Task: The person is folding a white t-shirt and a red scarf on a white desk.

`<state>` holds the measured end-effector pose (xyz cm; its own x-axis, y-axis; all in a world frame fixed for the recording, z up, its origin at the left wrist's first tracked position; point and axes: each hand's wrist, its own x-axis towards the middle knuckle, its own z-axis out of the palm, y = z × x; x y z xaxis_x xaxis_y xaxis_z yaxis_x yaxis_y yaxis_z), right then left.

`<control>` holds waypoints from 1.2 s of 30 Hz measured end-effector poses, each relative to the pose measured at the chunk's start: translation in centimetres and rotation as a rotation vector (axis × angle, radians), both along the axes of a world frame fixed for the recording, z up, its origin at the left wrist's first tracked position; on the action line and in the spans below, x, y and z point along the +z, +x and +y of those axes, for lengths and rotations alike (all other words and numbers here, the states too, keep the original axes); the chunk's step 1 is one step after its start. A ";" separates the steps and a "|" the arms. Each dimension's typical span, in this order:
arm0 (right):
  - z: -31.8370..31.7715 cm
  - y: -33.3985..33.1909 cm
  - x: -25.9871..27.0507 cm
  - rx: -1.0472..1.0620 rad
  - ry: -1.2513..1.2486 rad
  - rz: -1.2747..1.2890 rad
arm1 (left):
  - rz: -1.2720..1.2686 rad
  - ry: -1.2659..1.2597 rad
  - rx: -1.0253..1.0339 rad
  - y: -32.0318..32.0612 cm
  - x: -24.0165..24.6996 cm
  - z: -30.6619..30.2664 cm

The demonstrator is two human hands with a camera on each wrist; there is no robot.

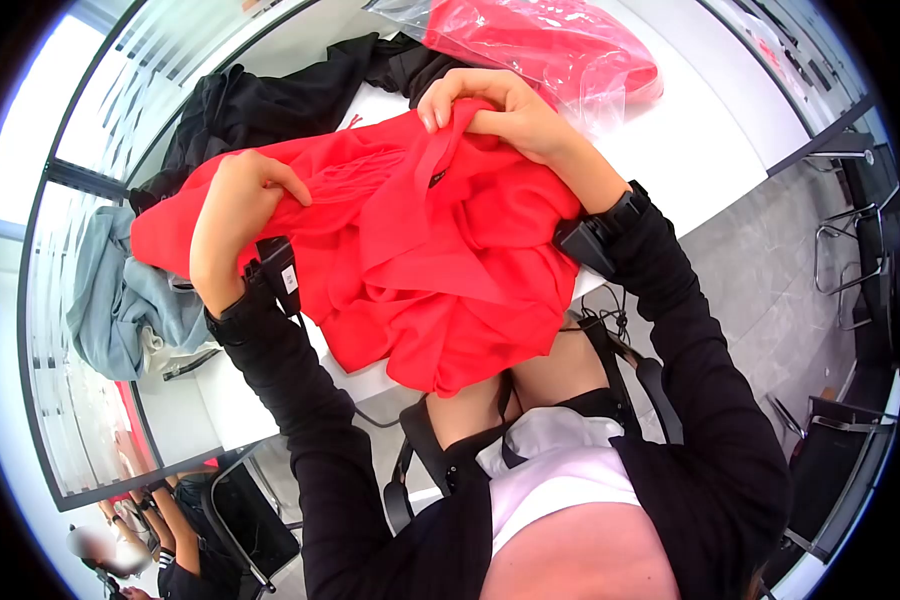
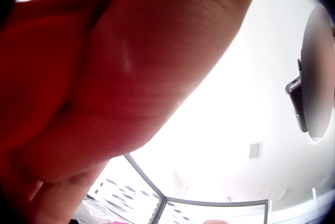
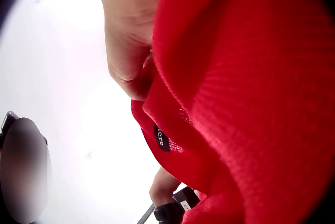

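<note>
A large piece of soft red knitted cloth (image 1: 410, 250) hangs in loose folds between my two hands, over the table edge and my lap. At its left end, my left hand (image 1: 238, 205) grips the cloth with bent fingers. Higher up, toward the far side, my right hand (image 1: 505, 115) pinches its upper edge between thumb and fingers. A small black label (image 3: 162, 137) with pale lettering shows on the cloth below the right hand. In the left wrist view, the left hand (image 2: 152, 62) fills much of the picture, with red cloth (image 2: 36, 72) against it.
Black clothing (image 1: 260, 115) lies along the table's back left. A clear plastic bag (image 1: 610, 75) with pinkish-red cloth sits at the back. Grey-blue fabric (image 1: 120, 290) is at the left by a glass partition. The white table (image 1: 710, 160) extends right; another person (image 1: 185, 540) is at lower left.
</note>
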<state>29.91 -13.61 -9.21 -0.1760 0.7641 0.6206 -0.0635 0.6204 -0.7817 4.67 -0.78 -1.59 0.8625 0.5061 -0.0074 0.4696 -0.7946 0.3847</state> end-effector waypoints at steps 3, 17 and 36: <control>-0.5 -0.3 0.2 0.011 -0.021 -0.050 | 0.026 0.041 -0.035 0.5 0.1 -0.3; -1.1 -0.7 0.6 0.124 -0.360 0.074 | -0.408 -0.048 -0.221 6.1 0.0 -7.3; -0.5 0.8 0.1 -0.080 -0.283 -0.108 | -0.262 -0.009 -0.214 5.5 -1.7 -9.0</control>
